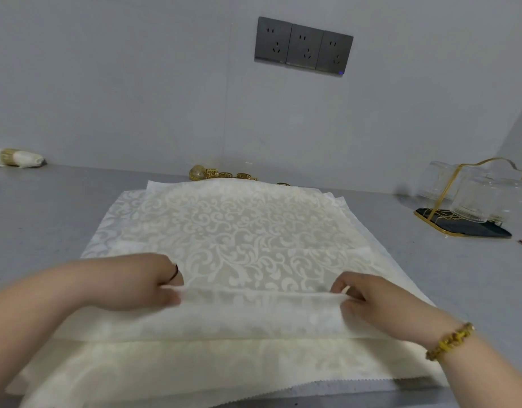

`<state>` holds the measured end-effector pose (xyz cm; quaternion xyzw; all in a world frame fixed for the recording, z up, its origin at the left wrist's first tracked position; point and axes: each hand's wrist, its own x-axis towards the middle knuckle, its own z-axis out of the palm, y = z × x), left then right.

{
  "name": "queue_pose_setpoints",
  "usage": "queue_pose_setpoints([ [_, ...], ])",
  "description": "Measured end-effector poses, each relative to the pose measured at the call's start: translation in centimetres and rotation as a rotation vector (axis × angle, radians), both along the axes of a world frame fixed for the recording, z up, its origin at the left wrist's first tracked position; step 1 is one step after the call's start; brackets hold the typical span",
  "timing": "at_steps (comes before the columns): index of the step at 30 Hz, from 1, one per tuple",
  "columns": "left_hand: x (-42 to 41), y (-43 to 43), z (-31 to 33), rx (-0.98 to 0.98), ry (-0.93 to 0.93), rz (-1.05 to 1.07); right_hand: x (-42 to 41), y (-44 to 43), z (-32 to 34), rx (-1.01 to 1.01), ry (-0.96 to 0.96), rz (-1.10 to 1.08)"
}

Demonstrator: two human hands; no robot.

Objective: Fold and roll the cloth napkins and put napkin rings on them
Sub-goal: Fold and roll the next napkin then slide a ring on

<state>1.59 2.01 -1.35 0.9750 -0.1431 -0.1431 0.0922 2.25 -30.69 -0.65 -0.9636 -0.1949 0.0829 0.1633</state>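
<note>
The left hand has its fingers curled in, pinching the raised edge of the top napkin between thumb and fingertips. The right hand does the same at the other end of that edge, fingers bent and closed on the cloth. A beaded bracelet sits on the right wrist.

The cream, scroll-patterned napkin lies flat on the grey counter. It spreads forward from both hands, on top of a stack of napkins whose edges show below the wrists and out to either side. The pinched strip runs straight from one hand to the other, left to right, and is lifted a little above the cloth ahead of it. The rest of the napkin reaches away from the hands toward the wall.

Past the napkin's far edge, straight ahead of the hands, lie gold napkin rings in a small cluster. Far off to the left of the left hand lies a rolled napkin with a gold ring round it, its length roughly left to right. Ahead and to the right of the right hand stands a glass rack.
</note>
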Motion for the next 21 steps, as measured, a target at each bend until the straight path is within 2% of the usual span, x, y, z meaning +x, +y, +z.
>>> queue_pose_setpoints([
  [5, 3.8, 0.5, -0.1, -0.078, -0.168, 0.231, 4.8, 1.8, -0.7, 0.011, -0.098, -0.123],
  [7, 5.1, 0.6, -1.3, -0.083, -0.277, 0.326, 7.0, 2.7, -1.3, -0.023, -0.137, -0.159],
  [11, 6.5, 0.3, -3.2, -0.113, -0.357, 0.436, 10.1, 4.3, -2.7, -0.141, -0.194, -0.189],
  [15, 7.1, 0.6, -4.5, -0.178, -0.462, 0.497, 11.4, 5.1, -4.1, -0.151, -0.277, -0.213],
  [21, 7.1, 0.7, -4.6, -0.081, -0.492, 0.457, 11.3, 4.7, -5.0, -0.131, -0.413, -0.209],
])
